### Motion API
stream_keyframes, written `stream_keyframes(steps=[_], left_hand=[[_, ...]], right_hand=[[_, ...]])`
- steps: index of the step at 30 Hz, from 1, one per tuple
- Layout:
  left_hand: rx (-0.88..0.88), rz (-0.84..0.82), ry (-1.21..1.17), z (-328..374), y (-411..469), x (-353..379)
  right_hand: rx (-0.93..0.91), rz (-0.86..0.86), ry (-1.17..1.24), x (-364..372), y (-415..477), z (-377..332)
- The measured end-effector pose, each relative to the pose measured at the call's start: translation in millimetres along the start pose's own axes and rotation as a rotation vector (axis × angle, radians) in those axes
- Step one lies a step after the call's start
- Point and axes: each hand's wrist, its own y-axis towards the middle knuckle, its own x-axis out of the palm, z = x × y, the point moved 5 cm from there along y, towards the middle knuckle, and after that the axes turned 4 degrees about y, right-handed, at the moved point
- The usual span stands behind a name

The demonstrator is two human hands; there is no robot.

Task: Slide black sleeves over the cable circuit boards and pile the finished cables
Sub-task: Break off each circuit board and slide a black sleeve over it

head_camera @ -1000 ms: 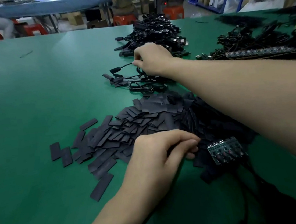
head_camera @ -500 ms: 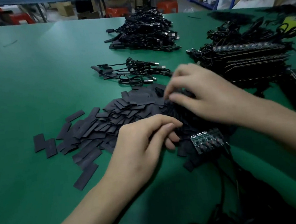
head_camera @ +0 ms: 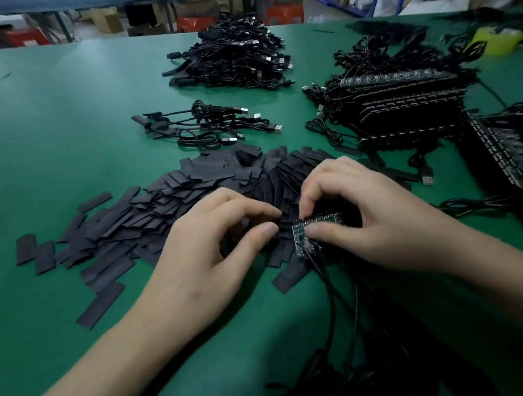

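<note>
A person's right hand (head_camera: 381,217) pinches a small green circuit board (head_camera: 303,240) between thumb and forefinger, the fingers (head_camera: 314,189) clamped on its upper end, just above a green table (head_camera: 38,140). The board sits at the near edge of a wide spread of flat black sleeves (head_camera: 170,201). Its wires run down toward a dark tangle of cables (head_camera: 353,381) at the bottom of the view. The left hand (head_camera: 213,244) rests just beside it on the sleeves. Its fingers are curled and its thumb and forefinger are drawn close together; whether they grip a sleeve cannot be told. Beyond the sleeves lies a small cluster of finished cables (head_camera: 210,125) with USB plugs. Farther back rises a larger heap of cables (head_camera: 232,59). To the right stand stacked rows of boards (head_camera: 405,102) with their cables attached, and a yellow object (head_camera: 495,41) sits near the far right edge.
</note>
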Motion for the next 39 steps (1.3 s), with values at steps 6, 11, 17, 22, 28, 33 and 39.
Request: stream_keyframes(steps=[6,11,17,22,28,33,39], left_hand=[[-0.125,-0.058,-0.197,2,-1,12],[-0.181,-0.055,-0.372,-3,-1,11],[-0.232,-0.103,-0.605,-4,-1,17],[-0.257,-0.127,-0.685,-6,-1,17],[-0.303,-0.137,-0.718,-8,-1,18],[-0.310,-0.166,-0.737,-7,-1,18],[-0.319,-0.172,-0.750,-6,-1,17]], right_hand=[[0.021,0.155,0.262,1,-2,-4],[0.083,0.174,0.427,7,-3,0],[0.097,0.090,0.516,14,-3,1],[0.115,0.057,0.632,16,-2,-1],[0.146,0.034,0.759,22,-2,0],[0.175,0.023,0.841,28,-1,2],[0.180,0.022,0.844,28,1,3]])
